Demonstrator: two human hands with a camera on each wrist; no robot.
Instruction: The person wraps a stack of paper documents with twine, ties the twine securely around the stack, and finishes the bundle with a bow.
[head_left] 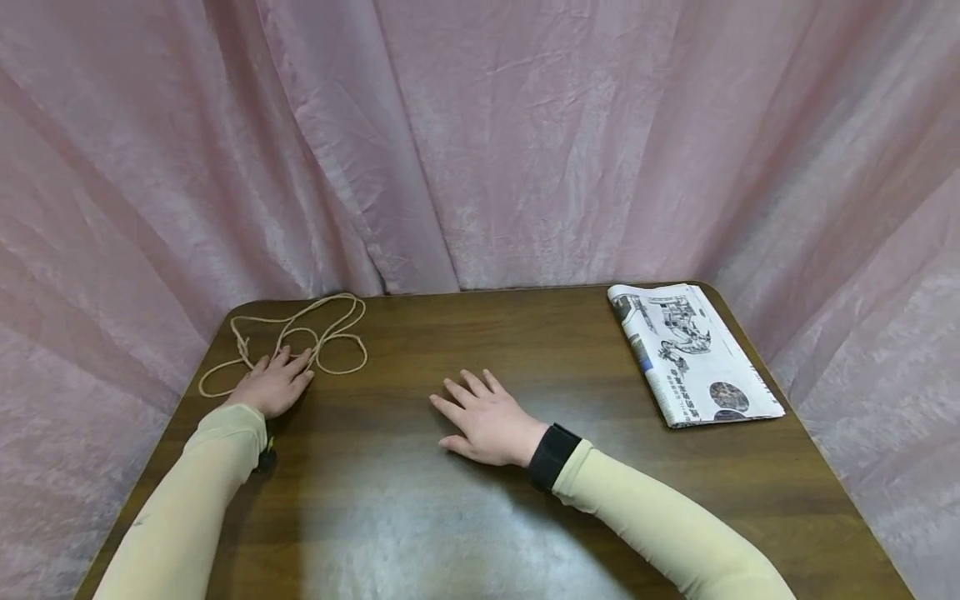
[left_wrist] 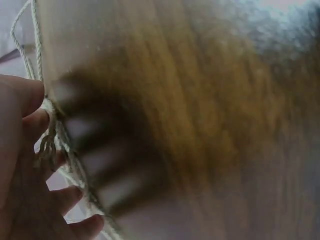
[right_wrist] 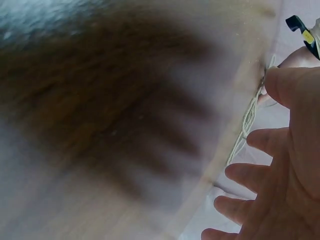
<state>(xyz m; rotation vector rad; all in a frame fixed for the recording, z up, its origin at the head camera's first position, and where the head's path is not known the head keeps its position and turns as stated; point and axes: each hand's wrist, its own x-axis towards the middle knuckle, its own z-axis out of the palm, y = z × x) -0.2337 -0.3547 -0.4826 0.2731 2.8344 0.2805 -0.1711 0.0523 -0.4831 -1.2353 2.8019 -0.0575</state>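
A thin beige rope [head_left: 341, 335] lies in loose loops at the far left of the wooden table. My left hand [head_left: 272, 387] is over the near part of these loops, palm down with fingers spread. In the left wrist view the rope [left_wrist: 75, 167] runs close by the fingertips; whether they touch it I cannot tell. Near the middle of the table is my right hand [head_left: 491, 425], its fingers spread and nothing in its grasp. The right wrist view shows that hand [right_wrist: 280, 165] with the rope [right_wrist: 248, 120] in the distance beyond.
A folded newspaper [head_left: 697, 358] lies at the right rear of the brown wooden table [head_left: 480, 333]. Pink curtains [head_left: 547, 142] hang behind the table and along both sides. Light reflects off the tabletop near its front.
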